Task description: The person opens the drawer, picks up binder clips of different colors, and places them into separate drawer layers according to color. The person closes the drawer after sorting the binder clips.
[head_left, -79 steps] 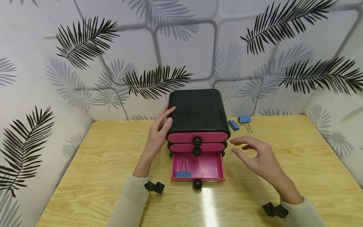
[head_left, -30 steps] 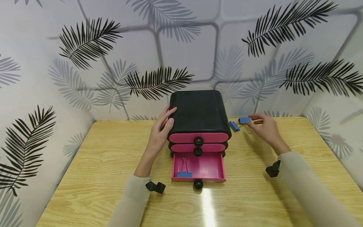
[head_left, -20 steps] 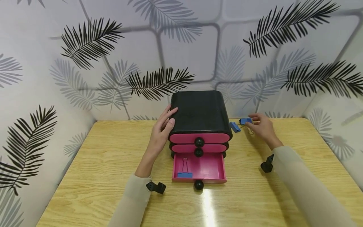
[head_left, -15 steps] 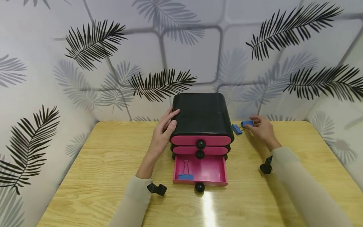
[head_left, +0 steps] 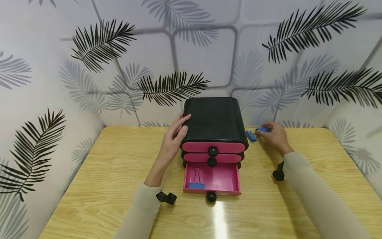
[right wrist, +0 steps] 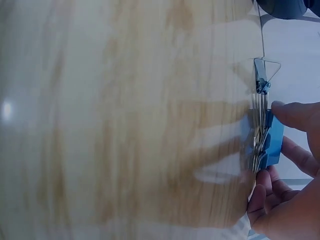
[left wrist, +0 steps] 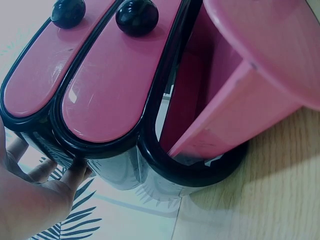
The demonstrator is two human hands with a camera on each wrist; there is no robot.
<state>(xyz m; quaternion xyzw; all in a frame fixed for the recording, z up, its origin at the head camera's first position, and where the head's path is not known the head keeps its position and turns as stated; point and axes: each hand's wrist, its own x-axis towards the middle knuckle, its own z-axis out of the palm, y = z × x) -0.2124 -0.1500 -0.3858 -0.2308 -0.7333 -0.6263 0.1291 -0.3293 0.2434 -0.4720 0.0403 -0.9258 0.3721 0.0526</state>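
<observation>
My left hand (head_left: 172,141) rests on the left side and top edge of a black drawer cabinet (head_left: 214,119) with pink drawer fronts. The bottom drawer (head_left: 222,177) is pulled out, and a blue binder clip (head_left: 196,186) lies in its left part. At the cabinet's right, my right hand (head_left: 276,136) holds a second blue binder clip (right wrist: 274,137) between thumb and fingers at the table's back edge. Another blue binder clip (head_left: 251,136) lies just left of it, close to the cabinet. In the left wrist view, the left fingers (left wrist: 75,172) touch the cabinet's side.
The wooden table (head_left: 119,186) meets a patterned wall (head_left: 206,59) right behind the cabinet. Round black knobs (head_left: 211,197) stick out from the drawers. A dark wrist camera (head_left: 279,172) sits at each sleeve.
My right hand has moved from beside the drawers back to the binder clips and taken hold of one. The left hand stays on the cabinet. The head view has shifted slightly.
</observation>
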